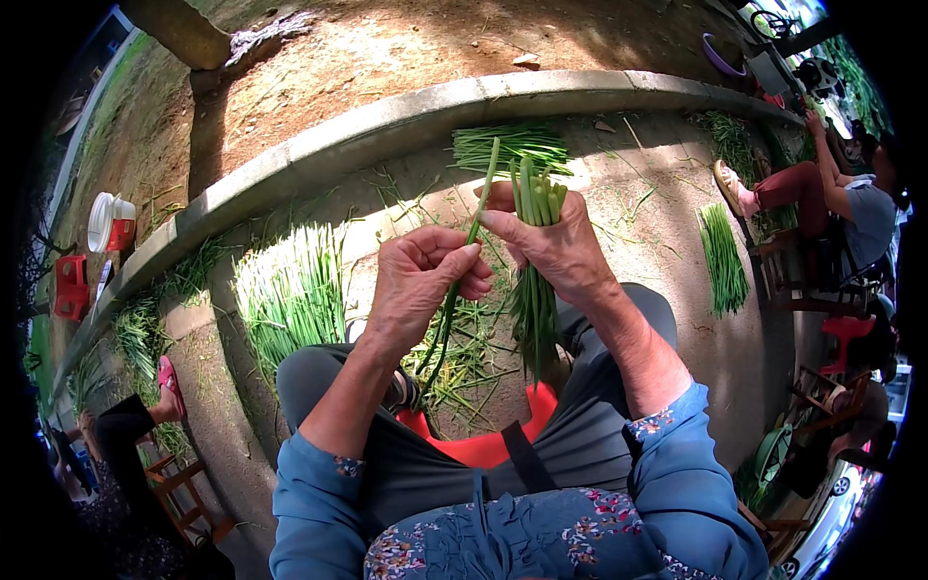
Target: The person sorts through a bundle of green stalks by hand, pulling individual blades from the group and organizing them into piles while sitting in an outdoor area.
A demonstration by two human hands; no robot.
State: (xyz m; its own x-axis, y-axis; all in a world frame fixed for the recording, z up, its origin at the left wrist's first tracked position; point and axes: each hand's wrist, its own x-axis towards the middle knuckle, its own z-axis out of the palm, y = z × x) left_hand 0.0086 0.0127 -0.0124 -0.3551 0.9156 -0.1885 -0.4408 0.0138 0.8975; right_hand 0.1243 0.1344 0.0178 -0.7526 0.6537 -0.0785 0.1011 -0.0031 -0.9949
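Observation:
Between thumb and fingers, my left hand [423,278] pinches a single long green stalk [492,166], which slants up toward my right hand and trails down below. My right hand [564,246] is closed round a bundle of green stalks [535,314], thick pale ends up and thin ends hanging. Its thumb and forefinger reach to the single stalk. The stalks look like garlic scapes or chives; I cannot tell which. Under my hands, loose trimmings [469,367] litter the ground between my knees. A large heap of stalks [290,290] lies to the left.
A flat pile of stalks [512,147] lies ahead by the concrete curb [387,121]. Another bundle [722,261] rests at right, near a seated person [870,217]. At far left stand a red stool [71,287] and a white bucket [102,222]; another person's foot in a red shoe [171,387] shows below.

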